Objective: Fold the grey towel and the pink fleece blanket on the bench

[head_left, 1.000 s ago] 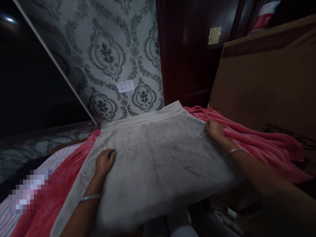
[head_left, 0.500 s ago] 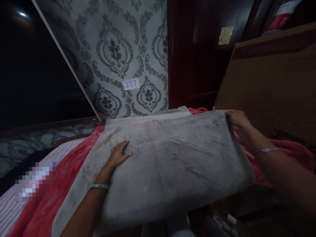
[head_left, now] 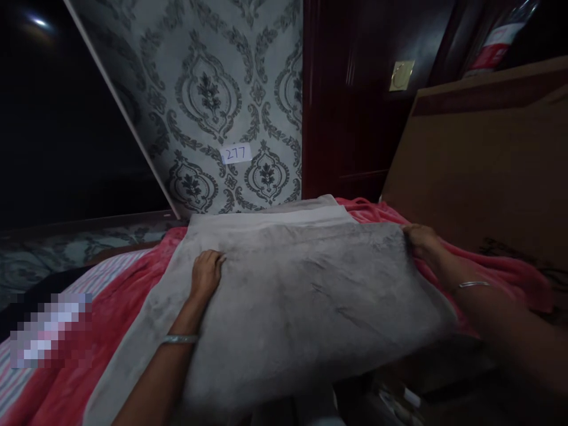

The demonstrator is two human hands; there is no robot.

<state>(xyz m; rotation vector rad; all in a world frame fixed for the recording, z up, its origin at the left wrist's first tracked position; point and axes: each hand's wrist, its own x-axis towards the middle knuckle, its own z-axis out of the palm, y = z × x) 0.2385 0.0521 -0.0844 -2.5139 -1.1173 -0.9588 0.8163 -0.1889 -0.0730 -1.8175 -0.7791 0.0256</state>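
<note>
Gray plush cloth (head_left: 302, 307) fills the middle of the head view and runs down to six o'clock, a paler strip showing along its far edge. At eight o'clock the left hand (head_left: 207, 273) rests on it, fingers curled; whether they grip any fabric I cannot tell. At three o'clock the right hand (head_left: 421, 238) pinches the cloth's edge near a corner. Pink blanket (head_left: 110, 319) shows beneath on both sides. A cardboard sheet (head_left: 479, 165) leans at two o'clock; a label (head_left: 236, 153) reading 277 sits at eleven.
</note>
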